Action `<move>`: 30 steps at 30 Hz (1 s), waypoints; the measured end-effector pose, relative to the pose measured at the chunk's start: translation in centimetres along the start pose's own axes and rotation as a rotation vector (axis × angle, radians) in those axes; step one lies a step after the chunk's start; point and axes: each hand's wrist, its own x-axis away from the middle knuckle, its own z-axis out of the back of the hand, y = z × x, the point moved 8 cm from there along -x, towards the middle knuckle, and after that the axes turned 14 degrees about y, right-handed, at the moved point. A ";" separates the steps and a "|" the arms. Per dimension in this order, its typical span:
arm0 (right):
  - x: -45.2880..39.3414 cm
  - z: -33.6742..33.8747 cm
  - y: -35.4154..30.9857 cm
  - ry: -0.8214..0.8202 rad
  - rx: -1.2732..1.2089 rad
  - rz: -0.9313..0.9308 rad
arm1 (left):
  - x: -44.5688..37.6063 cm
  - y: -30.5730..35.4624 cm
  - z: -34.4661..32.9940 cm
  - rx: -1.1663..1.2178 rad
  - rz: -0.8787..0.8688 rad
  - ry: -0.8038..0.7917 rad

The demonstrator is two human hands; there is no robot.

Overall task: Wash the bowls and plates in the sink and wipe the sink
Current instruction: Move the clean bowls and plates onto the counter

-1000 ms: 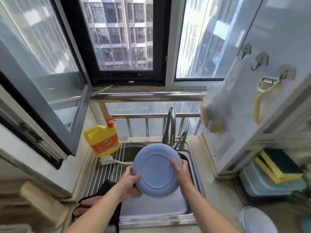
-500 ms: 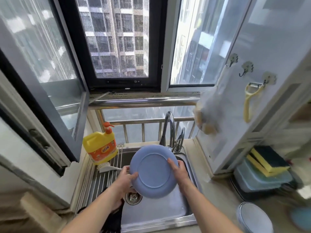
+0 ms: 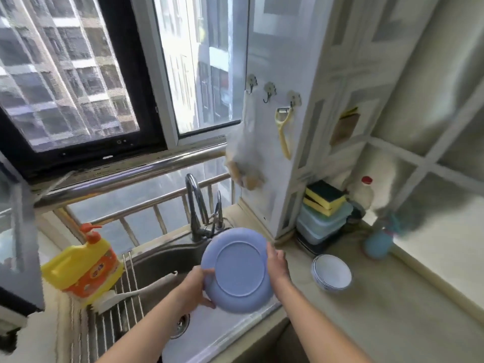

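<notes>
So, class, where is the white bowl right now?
In the head view, the white bowl stands on the counter, right of the sink and the held blue plate.

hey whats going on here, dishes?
Yes. A person stands at the sink holding a blue plate over it with both hands: the left hand grips its left rim and the right hand its right rim. The plate's underside faces the camera. No water is visibly running from the faucet. White bowls sit stacked on the counter to the right.

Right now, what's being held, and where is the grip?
The blue plate, underside facing the camera, held above the sink: left hand grips its left rim, right hand its right rim.
</notes>
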 end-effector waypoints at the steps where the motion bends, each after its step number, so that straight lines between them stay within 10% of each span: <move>1: -0.4 2.1 0.0 0.043 -0.026 -0.005 | 0.5 0.1 -2.0 0.041 0.038 -0.029; 9: -5.2 17.7 3.2 0.276 -0.441 -0.194 | 5.2 0.0 -18.2 0.338 0.284 -0.208; 16: -8.9 28.6 3.9 0.172 -0.614 -0.191 | 7.2 -0.1 -29.0 0.364 0.092 -0.194; 21: -11.9 34.8 6.6 -0.093 -0.452 -0.245 | 9.1 -1.0 -35.5 0.323 -0.168 -0.204; 30: -15.3 40.3 15.1 -0.182 -0.110 -0.181 | 9.3 -11.0 -41.1 0.094 -0.123 -0.289</move>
